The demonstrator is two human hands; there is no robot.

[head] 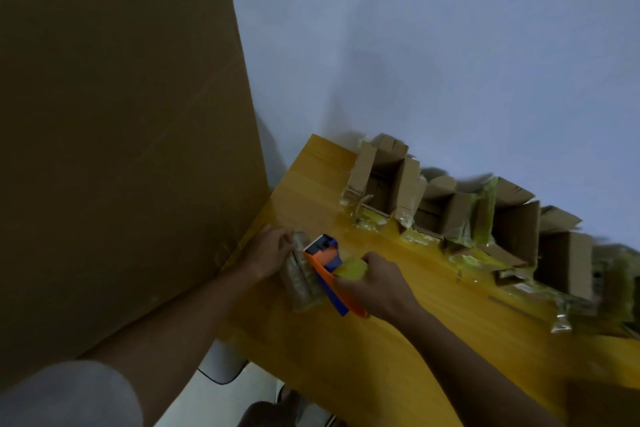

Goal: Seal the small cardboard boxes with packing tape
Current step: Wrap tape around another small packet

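Note:
A small cardboard box (299, 279), shiny with clear tape, lies on the yellow wooden table (398, 340) near its left edge. My left hand (268, 251) grips the box's far end. My right hand (375, 282) holds a blue and orange tape dispenser (327, 265) carrying a yellowish tape roll (351, 269). The dispenser's front end rests on top of the box.
A row of open small cardboard boxes (450, 211) with loose tape strips lines the table's far edge against the pale wall. A large brown cardboard sheet (114, 114) stands upright at the left. A white chair part (221, 360) shows below the table edge.

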